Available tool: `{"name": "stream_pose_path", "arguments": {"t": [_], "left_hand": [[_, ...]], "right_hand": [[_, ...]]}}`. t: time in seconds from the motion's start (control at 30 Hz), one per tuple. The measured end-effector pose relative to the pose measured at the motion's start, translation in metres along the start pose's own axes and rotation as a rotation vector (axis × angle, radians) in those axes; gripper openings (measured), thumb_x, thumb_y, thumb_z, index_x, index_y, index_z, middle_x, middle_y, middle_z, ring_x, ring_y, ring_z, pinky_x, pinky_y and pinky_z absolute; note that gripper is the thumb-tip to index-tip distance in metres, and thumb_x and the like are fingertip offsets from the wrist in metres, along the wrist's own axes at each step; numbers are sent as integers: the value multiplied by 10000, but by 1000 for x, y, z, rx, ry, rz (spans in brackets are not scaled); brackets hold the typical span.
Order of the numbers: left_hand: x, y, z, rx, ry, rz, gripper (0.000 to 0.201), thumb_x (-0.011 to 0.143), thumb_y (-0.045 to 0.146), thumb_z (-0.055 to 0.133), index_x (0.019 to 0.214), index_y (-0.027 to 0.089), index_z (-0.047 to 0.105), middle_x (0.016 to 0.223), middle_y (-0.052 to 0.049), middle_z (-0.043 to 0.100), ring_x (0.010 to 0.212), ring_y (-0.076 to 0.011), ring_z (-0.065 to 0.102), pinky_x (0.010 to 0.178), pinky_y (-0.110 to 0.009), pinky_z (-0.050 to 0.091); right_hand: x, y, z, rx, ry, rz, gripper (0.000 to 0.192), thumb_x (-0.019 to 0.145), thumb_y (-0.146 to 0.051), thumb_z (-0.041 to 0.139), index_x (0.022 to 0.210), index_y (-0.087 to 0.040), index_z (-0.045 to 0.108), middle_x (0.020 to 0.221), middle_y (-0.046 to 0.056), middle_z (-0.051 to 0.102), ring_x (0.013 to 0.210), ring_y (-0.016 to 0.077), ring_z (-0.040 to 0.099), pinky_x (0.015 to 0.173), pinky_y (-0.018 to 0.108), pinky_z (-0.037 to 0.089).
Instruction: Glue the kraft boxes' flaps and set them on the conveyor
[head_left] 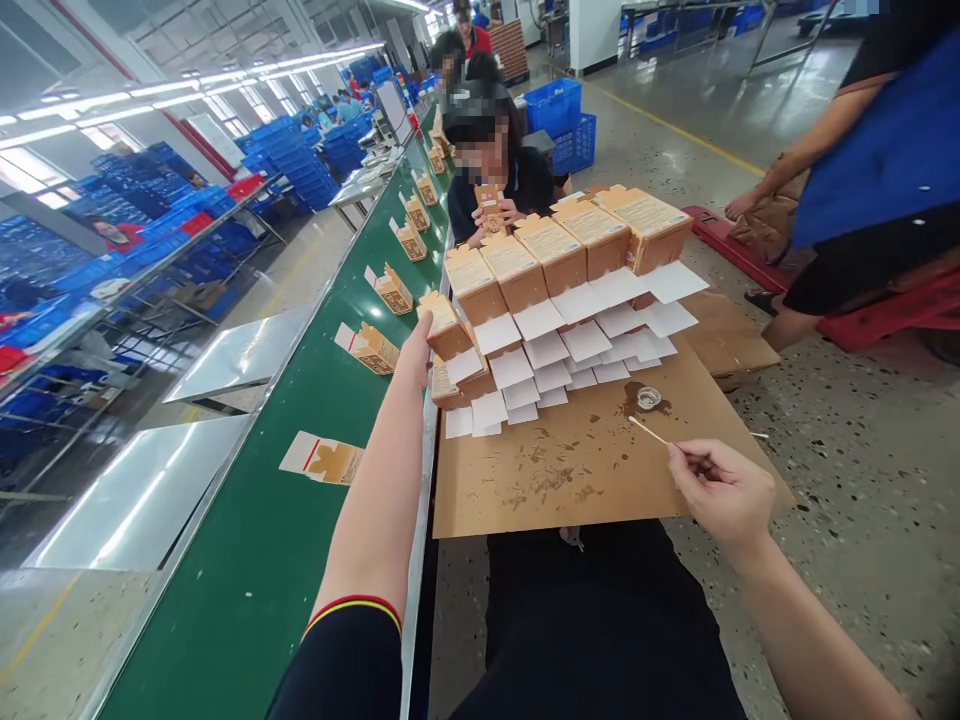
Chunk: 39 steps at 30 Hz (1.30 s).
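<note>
The left hand [416,350] is apparently gripping a small tan cardboard box [444,325] at the stack's near end, while the right hand [720,490] is pinching a thin wooden stick [649,431] over the stained brown cardboard sheet [570,480].

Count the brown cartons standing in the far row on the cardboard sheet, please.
5, side by side along the far edge of the cardboard sheet: first carton, second, third, fourth, fifth. Others behind may be hidden.

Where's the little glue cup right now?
The small clear cup sits on the cardboard sheet, on a dark stain just below the white box flaps, ahead of the right hand.
</note>
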<state>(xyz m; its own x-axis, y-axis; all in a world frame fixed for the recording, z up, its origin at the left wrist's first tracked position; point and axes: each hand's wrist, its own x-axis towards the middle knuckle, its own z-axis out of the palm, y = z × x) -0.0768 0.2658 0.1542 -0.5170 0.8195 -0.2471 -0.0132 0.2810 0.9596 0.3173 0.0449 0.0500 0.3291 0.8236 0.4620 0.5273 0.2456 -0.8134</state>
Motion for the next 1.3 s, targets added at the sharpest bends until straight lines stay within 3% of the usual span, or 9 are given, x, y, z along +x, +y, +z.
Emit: {"name": "stream_pose_path", "arguments": {"t": [0.17, 0.3, 0.4, 0.5, 0.6, 0.73, 0.8, 1.03, 1.3], "left_hand": [[-13, -11, 5, -45, -10, 56, 368, 896, 440, 831, 1146, 190, 728, 1265, -123, 786, 1352, -352, 680, 1190, -515, 538], [-52, -18, -22, -285, -20, 269, 377, 898, 422, 749, 1238, 259, 735, 1404, -64, 767, 1488, -325, 635, 1225, -476, 570], [-98, -35, -52, -354, -167, 410, 458, 820, 451, 813, 1257, 320, 769, 1480, -32, 752, 1595, -357, 554, 1293, -497, 540], [-143, -72, -77, -357, -268, 285, 616, 743, 484, 919, 1316, 309, 776, 1507, -70, 750, 1612, -429, 529, 1298, -592, 530], [-173, -121, -90, -347, -219, 120, 860, 622, 460, 1046, 1411, 320, 734, 1566, -119, 717, 1577, -463, 565, 1246, -648, 556], [-187, -171, -93, -285, -140, -5, 906, 574, 415, 1107, 1385, 282, 725, 1502, -159, 750, 1468, -441, 670, 1233, -651, 549], [-189, -183, -90, -269, -139, -58, 830, 580, 423, 1109, 1302, 239, 743, 1404, -166, 790, 1406, -424, 714, 1240, -635, 541], [-189, -194, -82, -280, -106, -59, 788, 587, 395, 1114, 1243, 228, 709, 1347, -146, 796, 1310, -359, 762, 1214, -566, 555], [-196, -198, -78, -283, -117, 16, 814, 601, 360, 1121, 1280, 252, 686, 1323, -118, 809, 1281, -335, 776, 1184, -543, 586]], "right_hand": [[19, 13, -13, -146, 11, -1, 336, 999, -505, 698, 785, -250, 745, 665, 41, 710, 564, 196, 643, 577, 338, 564], [55, 26, -9, -332, -146, 48, 297, 968, -452, 671, 735, -269, 639, 688, 58, 715, 620, 224, 671, 664, 365, 553], [73, 33, -1, -428, -318, 73, 234, 909, -336, 674, 710, -275, 568, 663, 39, 681, 623, 223, 648, 665, 354, 500], [79, 36, 0, -455, -389, 73, 230, 899, -297, 649, 695, -271, 545, 644, 40, 658, 638, 212, 633, 661, 342, 461], [76, 35, -7, -420, -342, 66, 238, 951, -337, 640, 733, -261, 580, 692, 61, 693, 661, 204, 647, 695, 347, 489], [49, 20, -8, -266, -219, 59, 179, 971, -333, 675, 803, -271, 667, 710, 44, 705, 651, 214, 674, 703, 374, 559], [23, 4, 6, -130, -282, 35, 154, 1007, -298, 662, 862, -287, 710, 749, 39, 738, 651, 215, 685, 664, 369, 573], [-77, -39, 84, 199, -645, -200, 250, 1001, -153, 601, 770, -249, 604, 656, -27, 620, 558, 127, 574, 565, 252, 469], [-87, -28, 96, 144, -729, -285, 298, 1027, -134, 544, 749, -242, 530, 660, -21, 560, 572, 123, 504, 573, 260, 408]]}}
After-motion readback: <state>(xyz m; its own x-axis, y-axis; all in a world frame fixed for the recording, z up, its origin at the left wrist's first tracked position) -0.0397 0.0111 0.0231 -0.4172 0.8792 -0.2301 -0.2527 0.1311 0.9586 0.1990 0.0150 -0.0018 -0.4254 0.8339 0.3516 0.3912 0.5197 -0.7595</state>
